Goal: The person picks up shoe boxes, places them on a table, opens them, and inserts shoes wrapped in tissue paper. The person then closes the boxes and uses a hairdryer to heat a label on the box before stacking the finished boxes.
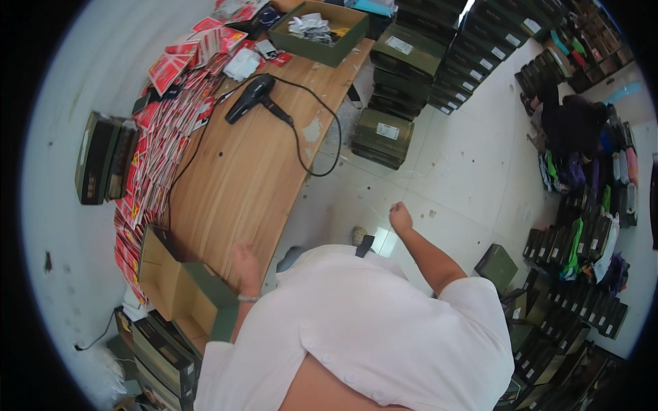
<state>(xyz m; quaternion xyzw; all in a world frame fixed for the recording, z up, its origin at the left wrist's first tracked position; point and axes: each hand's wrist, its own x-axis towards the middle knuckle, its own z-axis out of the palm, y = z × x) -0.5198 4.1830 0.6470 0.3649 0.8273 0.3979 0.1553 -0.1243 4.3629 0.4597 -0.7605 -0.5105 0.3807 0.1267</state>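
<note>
My left hand (247, 266) is over the near edge of the wooden table (233, 185), smeared by motion, so its fingers do not show clearly. Just left of it stands an open green box (212, 294) with a tan inside. Out over the tiled floor, my right hand (401, 218) hangs with curled fingers, and nothing sticks out of it. Farther up the table lies a black hair dryer (257, 101), its cord looping past the table's right edge. Neither hand touches it.
Red and white cards (164, 144) are heaped along the wall side. A green box (329, 31) of small packets sits at the far end. Stacked shoe boxes (384, 133) stand right of the table. A person in dark clothes (576, 123) bends near shelves at far right.
</note>
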